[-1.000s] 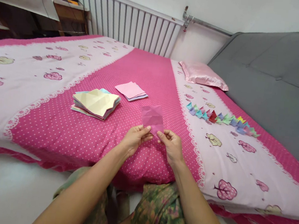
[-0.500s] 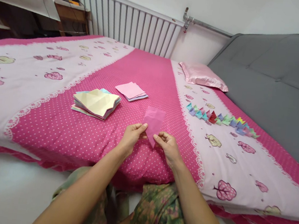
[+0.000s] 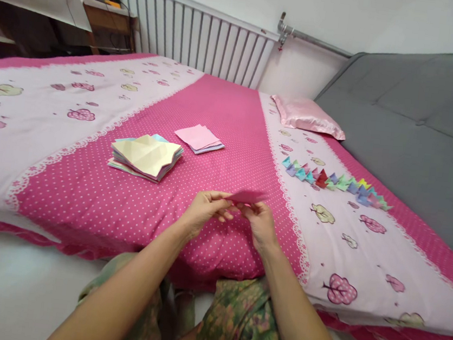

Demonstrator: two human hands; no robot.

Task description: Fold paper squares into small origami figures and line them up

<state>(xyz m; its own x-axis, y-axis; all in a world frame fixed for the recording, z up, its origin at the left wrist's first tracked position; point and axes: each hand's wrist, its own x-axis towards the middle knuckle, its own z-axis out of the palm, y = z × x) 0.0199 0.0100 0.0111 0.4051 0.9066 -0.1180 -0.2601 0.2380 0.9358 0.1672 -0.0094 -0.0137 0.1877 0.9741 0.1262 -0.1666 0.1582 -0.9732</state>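
Note:
Both hands meet just above the pink dotted bedspread (image 3: 84, 197), near its front edge. My left hand (image 3: 204, 209) and my right hand (image 3: 260, 223) pinch a pink sheet of paper (image 3: 248, 196) between their fingertips. The sheet lies almost flat and shows edge-on, so its folds are hard to make out. Past my left hand lies a stack of creased coloured sheets (image 3: 146, 155) with a pale yellow one on top. Further back is a smaller stack of pink sheets (image 3: 199, 138).
A row of small folded paper pieces in several colours (image 3: 333, 181) runs along the bed's right side. A pink pillow (image 3: 306, 115) lies at the back beside a grey padded headboard (image 3: 411, 131). A white radiator (image 3: 193, 35) stands behind the bed.
The pink sheet stood upright between my fingers before; now it is tipped down nearly flat, seen edge-on. My hands have stayed in about the same place.

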